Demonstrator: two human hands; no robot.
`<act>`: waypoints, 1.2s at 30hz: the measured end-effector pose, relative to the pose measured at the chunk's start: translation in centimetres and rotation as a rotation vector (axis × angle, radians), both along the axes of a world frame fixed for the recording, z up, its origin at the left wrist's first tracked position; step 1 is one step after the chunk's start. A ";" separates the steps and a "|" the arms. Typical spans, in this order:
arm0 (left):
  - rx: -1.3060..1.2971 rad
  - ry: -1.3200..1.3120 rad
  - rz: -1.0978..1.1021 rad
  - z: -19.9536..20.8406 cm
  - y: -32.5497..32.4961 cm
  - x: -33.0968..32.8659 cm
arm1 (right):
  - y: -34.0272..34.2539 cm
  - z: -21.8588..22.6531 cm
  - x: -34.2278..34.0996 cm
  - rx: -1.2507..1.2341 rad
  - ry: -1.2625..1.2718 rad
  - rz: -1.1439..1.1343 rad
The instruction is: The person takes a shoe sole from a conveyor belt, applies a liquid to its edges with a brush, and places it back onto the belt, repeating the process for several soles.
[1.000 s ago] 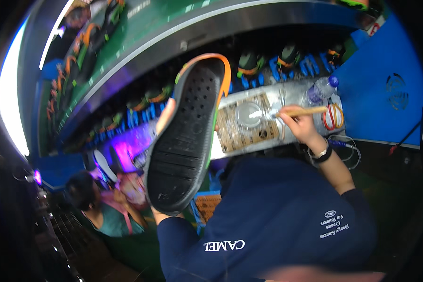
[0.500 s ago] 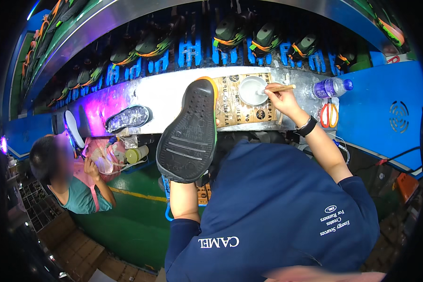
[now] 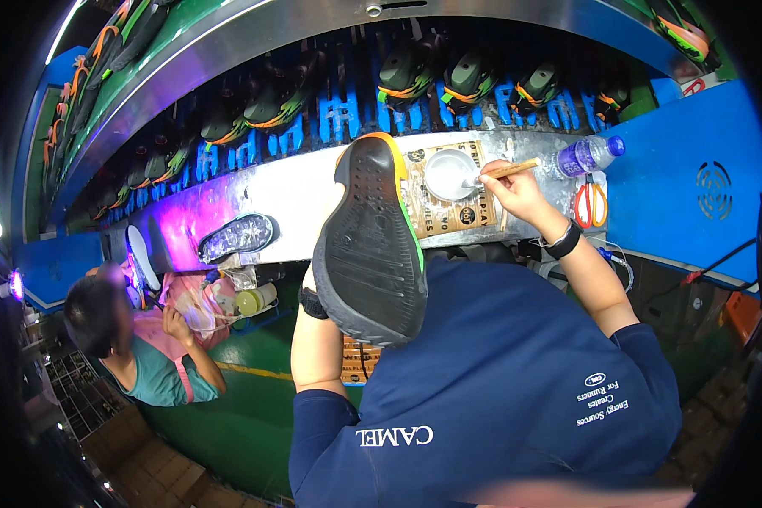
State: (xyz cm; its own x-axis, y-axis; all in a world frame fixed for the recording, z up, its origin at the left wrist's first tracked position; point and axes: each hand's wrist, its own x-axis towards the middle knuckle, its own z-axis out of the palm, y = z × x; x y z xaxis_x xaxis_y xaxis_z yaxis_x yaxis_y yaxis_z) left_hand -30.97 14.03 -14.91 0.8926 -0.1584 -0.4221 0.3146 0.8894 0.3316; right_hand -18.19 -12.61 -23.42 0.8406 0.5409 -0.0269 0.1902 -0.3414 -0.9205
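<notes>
My left hand [image 3: 309, 277] holds up a black shoe sole [image 3: 371, 245] with an orange and green edge. The sole's patterned underside faces me and covers most of that hand, so its fingers are hidden. Pinched in my right hand [image 3: 516, 195] is a brush [image 3: 516, 168] with a wooden handle. Its lower end reaches into a white bowl [image 3: 433, 172], where the tip is hard to make out. Under the bowl lies a printed brown paper sheet [image 3: 444, 222] on the metal bench.
Farther left on the bench [image 3: 300, 182] lies another sole [image 3: 237, 238]. A bottle with a purple label [image 3: 586, 157] and orange-handled scissors [image 3: 591, 206] are at the right. Shoes on blue holders [image 3: 339, 114] line the back. A co-worker [image 3: 157, 356] sits at the left.
The sole has moved right and turned, showing more of its green edge, and my left wristband has come into view. The brush remains at the bowl in my right hand.
</notes>
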 end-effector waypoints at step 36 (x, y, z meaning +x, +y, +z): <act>0.177 -0.008 -0.201 4.6 1.6 0.5 | 7.9 11.3 -0.5 0.335 -0.450 0.025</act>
